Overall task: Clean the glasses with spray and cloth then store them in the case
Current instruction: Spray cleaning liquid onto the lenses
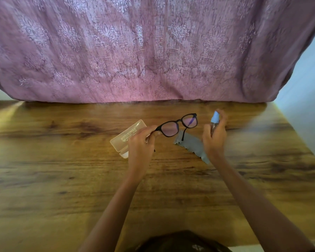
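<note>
Black-framed glasses (177, 124) hang above the wooden table, temples unfolded. My left hand (141, 142) pinches them at the left hinge. My right hand (215, 137) grips a small clear spray bottle with a light blue top (215, 118), held upright just right of the glasses, a finger on the top. A grey cleaning cloth (192, 144) lies flat on the table under the glasses and between both hands. A translucent beige glasses case (127, 135) lies closed on the table behind my left hand, partly hidden by it.
The wooden table (62, 179) spreads wide on all sides. A mauve patterned curtain (153, 51) hangs along its far edge. The table's right edge (298, 135) runs diagonally beside a pale wall.
</note>
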Demonstrator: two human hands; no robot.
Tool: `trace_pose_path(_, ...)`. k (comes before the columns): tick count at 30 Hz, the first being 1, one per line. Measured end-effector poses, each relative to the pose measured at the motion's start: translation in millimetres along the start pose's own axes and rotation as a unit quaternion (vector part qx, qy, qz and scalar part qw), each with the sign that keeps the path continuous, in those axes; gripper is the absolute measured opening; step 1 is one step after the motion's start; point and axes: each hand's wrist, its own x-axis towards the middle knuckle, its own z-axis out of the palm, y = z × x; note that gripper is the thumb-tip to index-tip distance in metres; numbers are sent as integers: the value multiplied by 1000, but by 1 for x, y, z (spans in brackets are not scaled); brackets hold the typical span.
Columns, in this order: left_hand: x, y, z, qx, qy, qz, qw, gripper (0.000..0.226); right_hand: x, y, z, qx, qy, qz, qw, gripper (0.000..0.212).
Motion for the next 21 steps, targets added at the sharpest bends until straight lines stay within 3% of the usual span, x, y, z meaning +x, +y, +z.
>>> trace_pose_path(6, -4, -5, 1, -18, 3, -22, 1000, 16, -50, -51, 2, 7, -63, -170, 983, 44)
trace_pose_path(9, -5, -4, 0, -23, 6, -18, 1000, 17, -63, -70, 6, -21, -77, -216, 973, 46)
trace_pose_path(16, -7, -4, -5, -19, -8, -10, 1000, 19, -65, -88, 8, -55, -185, -161, 968, 49)
trace_pose_path(21, -6, -5, -4, -9, 3, 5, 1000, 19, -64, -94, 7, -78, -190, -143, 968, 50)
